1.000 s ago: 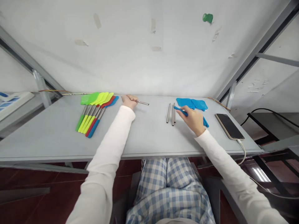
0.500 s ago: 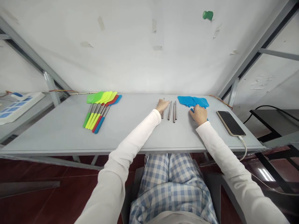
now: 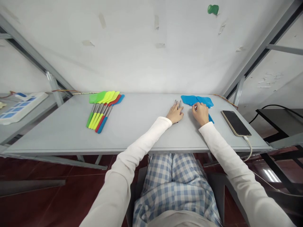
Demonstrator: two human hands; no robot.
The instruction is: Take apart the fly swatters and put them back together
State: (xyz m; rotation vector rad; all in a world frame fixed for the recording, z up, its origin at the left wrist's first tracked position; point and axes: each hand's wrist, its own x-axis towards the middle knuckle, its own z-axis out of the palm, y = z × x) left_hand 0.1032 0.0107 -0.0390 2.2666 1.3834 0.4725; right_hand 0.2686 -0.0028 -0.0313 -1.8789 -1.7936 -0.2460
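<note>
My left hand (image 3: 175,114) lies over several thin metal rods (image 3: 180,104), fingers stretched out and slightly apart. Only the rods' far ends show past the fingers; the hand covers the rest. To its right, my right hand (image 3: 201,114) is closed, with thumb and fingers drawn together just in front of the flat blue spatula heads (image 3: 188,100). Its grip hides whatever is between the fingers. A blue handle (image 3: 211,119) pokes out at the right side of this hand. Over on the left, assembled spatulas (image 3: 104,110) in green, yellow, red and blue lie overlapped in a fan.
A phone (image 3: 236,123) with a white charging cable (image 3: 248,146) lies on the right of the grey table (image 3: 59,132). A white wall (image 3: 142,63) rises behind it. Metal frame posts stand at both sides, and a power strip (image 3: 23,108) rests on the left.
My left hand has moved right, from beside the leftmost rod to over the group, and its fingers have spread. My right hand stays by the blue heads; the blue piece at its fingertips no longer shows.
</note>
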